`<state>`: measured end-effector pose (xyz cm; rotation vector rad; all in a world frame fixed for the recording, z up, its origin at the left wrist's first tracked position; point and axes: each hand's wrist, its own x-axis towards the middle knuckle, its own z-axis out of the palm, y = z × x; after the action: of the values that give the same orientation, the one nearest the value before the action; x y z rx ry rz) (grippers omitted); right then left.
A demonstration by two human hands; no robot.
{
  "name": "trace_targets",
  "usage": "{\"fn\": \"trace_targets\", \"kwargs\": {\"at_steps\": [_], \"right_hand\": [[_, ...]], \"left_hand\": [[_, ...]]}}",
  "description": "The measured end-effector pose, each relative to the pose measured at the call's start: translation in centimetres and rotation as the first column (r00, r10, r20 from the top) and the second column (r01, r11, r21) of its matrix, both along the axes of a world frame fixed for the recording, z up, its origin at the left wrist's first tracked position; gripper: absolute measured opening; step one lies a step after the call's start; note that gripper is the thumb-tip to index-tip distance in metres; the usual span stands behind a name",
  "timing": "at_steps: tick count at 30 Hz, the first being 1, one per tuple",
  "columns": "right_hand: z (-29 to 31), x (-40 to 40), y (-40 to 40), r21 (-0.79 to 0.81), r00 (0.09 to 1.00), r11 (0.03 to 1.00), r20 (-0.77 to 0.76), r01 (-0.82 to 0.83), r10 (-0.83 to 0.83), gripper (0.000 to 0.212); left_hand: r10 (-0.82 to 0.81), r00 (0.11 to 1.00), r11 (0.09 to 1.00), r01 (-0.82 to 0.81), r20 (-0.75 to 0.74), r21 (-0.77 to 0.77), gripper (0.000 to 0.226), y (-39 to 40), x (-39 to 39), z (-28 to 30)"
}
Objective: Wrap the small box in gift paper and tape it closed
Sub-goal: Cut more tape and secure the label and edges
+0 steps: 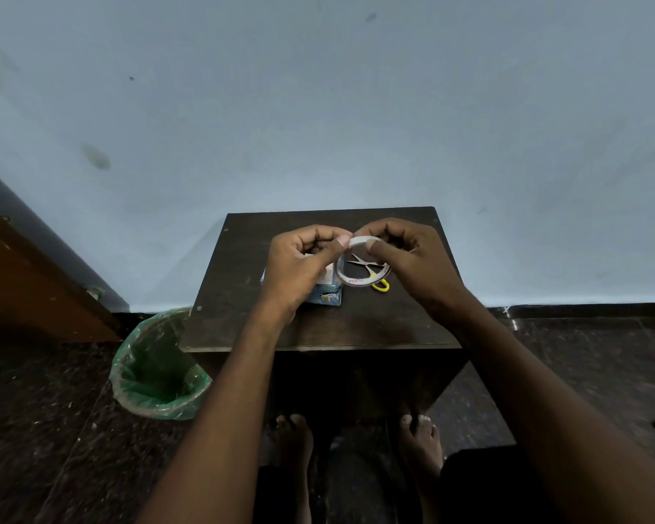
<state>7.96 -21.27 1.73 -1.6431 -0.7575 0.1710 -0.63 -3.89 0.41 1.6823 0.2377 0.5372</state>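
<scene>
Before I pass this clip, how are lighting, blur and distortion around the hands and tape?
Head view: dim, flat light; wide-angle bending curves the wall and floor edges; left hand, right hand and tape roll are fairly sharp; scissors are readable; forearms near the camera are soft.

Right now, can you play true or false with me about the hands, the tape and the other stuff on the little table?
1. Both hands hold the tape roll. True: the left hand and right hand pinch it at its top, above the table.
2. The scissors are in the right hand. False: they lie on the table, seen through the ring of tape.
3. The scissors have a yellow handle. True.
4. The bin stands on the table. False: it stands on the floor, left of the table, lined with a green bag.
5. The box lies on the table, partly hidden by the left hand. True.
</scene>
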Motion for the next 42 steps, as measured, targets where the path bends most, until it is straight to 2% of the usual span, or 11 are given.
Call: {"fn": "trace_targets", "kwargs": {"at_steps": [4,9,15,18,20,25,27,35,42], "right_hand": [[-0.3,-0.1,0.7,-0.041,0.994,0.999,0.111,0.024,-0.019,0.017],[-0.3,-0.6,1.1,-0.134,0.98,0.99,0.197,0.036,-0.009,0.025],[-1.1,-0.9,1.7,-0.198,0.995,0.98,0.102,0.016,0.005,0.031],[-1.5,-1.0,2.0,-0.236,0.998,0.972,0.056,0.0,0.014,0.034],[-1.9,-1.0,2.2,-0.267,0.998,0.963,0.065,0.02,-0.002,0.033],[-1.9,-0.8,1.9,-0.289,0.987,0.95,0.141,0.119,-0.081,0.024],[-1.7,-0.8,1.8,-0.288,0.984,0.948,0.15,0.136,-0.095,0.025],[-1.8,-0.8,2.2,-0.256,0.97,0.948,0.198,0.187,-0.138,0.016],[-2.3,-0.6,2.3,-0.331,0.964,0.914,0.195,0.236,-0.178,0.014]], "left_hand": [[0.081,0.997,0.988,-0.08,0.004,-0.131,0.013,-0.3,-0.2,-0.1],[0.137,0.99,0.979,-0.14,-0.033,-0.148,0.011,-0.1,-0.2,-0.1],[0.141,0.989,0.913,-0.149,-0.049,-0.381,0.006,-0.6,-0.3,0.2],[0.146,0.989,0.887,-0.146,-0.034,-0.439,0.008,-0.4,-0.4,0.3],[0.128,0.991,0.902,-0.13,-0.035,-0.412,0.01,-0.2,-0.5,0.2],[-0.1,0.993,0.931,0.072,-0.061,-0.357,0.021,0.2,-1.2,1.0],[-0.125,0.989,0.935,0.089,-0.083,-0.344,0.024,0.2,-1.3,1.2],[-0.03,0.997,0.935,0.002,-0.075,-0.354,0.024,0.0,-1.2,1.4],[0.042,0.998,0.954,-0.051,-0.037,-0.295,0.022,-0.5,-0.9,1.4]]}}
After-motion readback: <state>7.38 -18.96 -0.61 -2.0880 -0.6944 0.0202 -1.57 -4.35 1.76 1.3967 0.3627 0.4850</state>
